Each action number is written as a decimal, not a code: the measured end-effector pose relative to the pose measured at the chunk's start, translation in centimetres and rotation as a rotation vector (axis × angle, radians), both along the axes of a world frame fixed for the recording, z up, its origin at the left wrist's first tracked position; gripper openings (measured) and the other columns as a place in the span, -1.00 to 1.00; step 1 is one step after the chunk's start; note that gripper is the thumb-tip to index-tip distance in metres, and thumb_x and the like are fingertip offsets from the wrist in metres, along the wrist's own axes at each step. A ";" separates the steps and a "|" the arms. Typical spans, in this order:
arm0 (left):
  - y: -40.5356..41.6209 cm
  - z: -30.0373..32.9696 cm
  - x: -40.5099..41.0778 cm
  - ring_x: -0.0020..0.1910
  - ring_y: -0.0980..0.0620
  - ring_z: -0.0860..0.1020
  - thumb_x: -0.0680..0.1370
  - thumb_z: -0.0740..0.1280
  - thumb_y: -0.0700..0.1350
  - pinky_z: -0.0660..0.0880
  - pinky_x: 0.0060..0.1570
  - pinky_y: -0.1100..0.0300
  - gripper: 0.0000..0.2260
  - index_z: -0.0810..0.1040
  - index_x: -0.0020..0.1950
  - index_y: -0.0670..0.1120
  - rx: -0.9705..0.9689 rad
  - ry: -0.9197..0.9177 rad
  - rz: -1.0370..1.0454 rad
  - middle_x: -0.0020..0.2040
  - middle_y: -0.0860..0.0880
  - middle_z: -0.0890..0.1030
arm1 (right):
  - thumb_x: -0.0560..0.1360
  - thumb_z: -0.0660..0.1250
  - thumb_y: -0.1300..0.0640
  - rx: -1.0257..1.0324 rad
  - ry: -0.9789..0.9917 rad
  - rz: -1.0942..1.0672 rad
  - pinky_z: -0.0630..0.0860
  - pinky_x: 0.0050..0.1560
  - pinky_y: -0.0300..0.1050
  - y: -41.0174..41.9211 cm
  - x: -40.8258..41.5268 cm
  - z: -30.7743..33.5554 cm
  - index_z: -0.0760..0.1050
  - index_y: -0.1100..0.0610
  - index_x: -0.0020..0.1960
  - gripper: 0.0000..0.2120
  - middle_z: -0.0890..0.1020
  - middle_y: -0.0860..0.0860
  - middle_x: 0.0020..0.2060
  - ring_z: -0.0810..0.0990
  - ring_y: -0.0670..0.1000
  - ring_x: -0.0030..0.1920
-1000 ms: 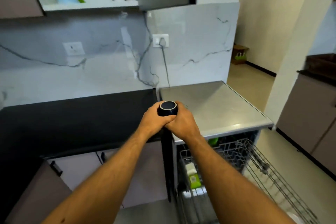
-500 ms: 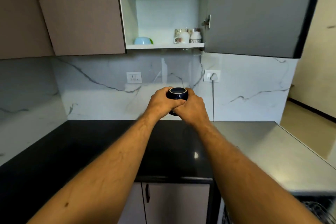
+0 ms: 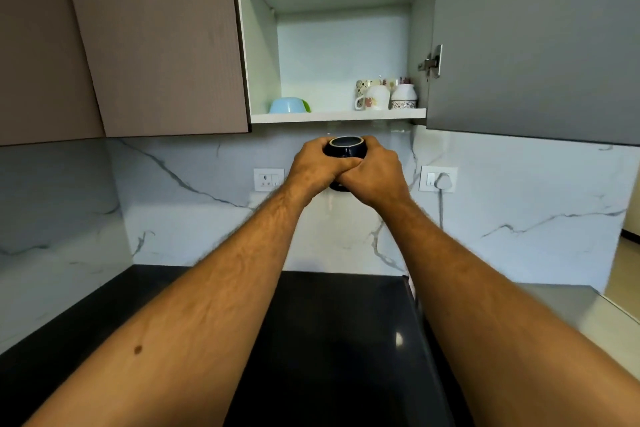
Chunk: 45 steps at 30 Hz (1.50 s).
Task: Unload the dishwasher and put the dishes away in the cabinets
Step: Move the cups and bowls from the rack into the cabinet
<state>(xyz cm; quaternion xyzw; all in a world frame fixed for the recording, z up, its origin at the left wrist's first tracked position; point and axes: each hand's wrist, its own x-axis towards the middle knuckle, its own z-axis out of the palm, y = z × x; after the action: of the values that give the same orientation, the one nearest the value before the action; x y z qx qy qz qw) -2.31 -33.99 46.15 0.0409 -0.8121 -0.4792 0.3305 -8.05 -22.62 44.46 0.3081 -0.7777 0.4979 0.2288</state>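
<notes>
No writing is legible on anything. Both forearms stretch forward and up over the black tabletop [image 3: 346, 340]. The left hand [image 3: 313, 168] and right hand [image 3: 374, 173] meet, each grip wrapped around the sides of a dark blue cup [image 3: 344, 146], held upright with its rim showing, just below the open cabinet [image 3: 337, 116] shelf, where a light blue bowl [image 3: 287, 105] and patterned mugs [image 3: 375, 98] sit
</notes>
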 end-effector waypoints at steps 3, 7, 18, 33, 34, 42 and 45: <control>-1.5 1.7 -2.0 0.03 0.10 0.60 0.38 0.56 -0.03 0.57 -0.07 0.26 -0.56 0.57 0.23 0.00 0.010 0.053 0.008 0.05 0.06 0.65 | 0.19 0.53 -0.05 0.029 0.033 -0.014 0.55 -0.16 -0.19 -1.6 -2.4 1.9 0.50 0.01 0.22 -0.38 0.60 -0.13 -0.12 0.60 -0.04 -0.09; -3.3 3.6 -4.6 0.05 0.07 0.62 0.37 0.56 -0.03 0.60 -0.15 0.28 -0.53 0.57 0.25 -0.03 0.050 0.135 -0.025 0.06 0.03 0.66 | 0.14 0.51 -0.12 0.027 0.084 -0.014 0.65 -0.04 -0.07 -3.5 -4.8 4.6 0.49 0.01 0.23 -0.32 0.66 -0.08 -0.04 0.64 -0.01 -0.04; -8.3 10.1 -11.2 0.02 0.02 0.64 0.37 0.53 0.02 0.61 -0.08 0.17 -0.69 0.63 0.07 0.00 -0.046 0.200 -0.105 -0.02 0.01 0.68 | 0.18 0.43 -0.11 -0.053 0.180 -0.130 0.65 -0.07 -0.07 -7.9 -10.3 10.7 0.54 0.02 0.13 -0.46 0.67 -0.07 -0.13 0.64 0.01 -0.12; -14.7 13.3 -19.8 0.02 -0.01 0.49 0.69 -0.02 0.15 0.39 0.06 0.12 -0.56 0.53 0.03 -0.11 -0.274 0.114 0.204 0.02 -0.03 0.58 | 0.26 0.54 -0.29 0.020 0.007 -0.255 0.55 -0.01 -0.08 -13.9 -21.3 15.1 0.48 0.17 0.26 -0.24 0.60 0.07 0.10 0.58 0.08 0.07; -14.9 13.2 -20.4 0.07 -0.05 0.52 0.68 -0.01 0.15 0.40 0.11 0.10 -0.52 0.57 0.11 -0.14 -0.271 0.090 0.207 0.09 -0.07 0.61 | 0.25 0.54 -0.29 0.049 -0.002 -0.263 0.56 0.01 -0.06 -14.6 -22.0 15.1 0.48 0.17 0.28 -0.22 0.58 0.09 0.12 0.58 0.09 0.08; -16.3 13.1 -24.6 0.15 -0.11 0.52 0.68 0.14 -0.06 0.36 -0.03 0.18 -0.68 0.52 0.38 -0.06 -0.442 -0.043 0.387 0.26 -0.13 0.55 | 0.36 0.50 -0.25 0.217 -0.090 -0.261 0.49 -0.06 -0.09 -17.5 -26.0 15.4 0.45 0.22 0.31 -0.28 0.58 0.12 0.17 0.58 0.09 0.09; -16.2 13.4 -25.7 -0.06 -0.04 0.45 0.66 0.20 -0.06 0.36 -0.10 0.15 -0.72 0.55 0.32 -0.08 -0.499 -0.099 0.401 0.18 -0.12 0.58 | 0.41 0.47 -0.21 0.222 -0.103 -0.263 0.41 -0.15 -0.11 -18.0 -26.6 15.5 0.43 0.23 0.32 -0.32 0.58 0.13 0.17 0.52 0.06 -0.05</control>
<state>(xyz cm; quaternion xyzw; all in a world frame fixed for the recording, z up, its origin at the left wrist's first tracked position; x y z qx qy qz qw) -27.97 -50.19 59.57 0.1412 -0.8953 -0.1880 0.3783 -34.65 -40.63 59.99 0.2013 -0.8721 0.3900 0.2165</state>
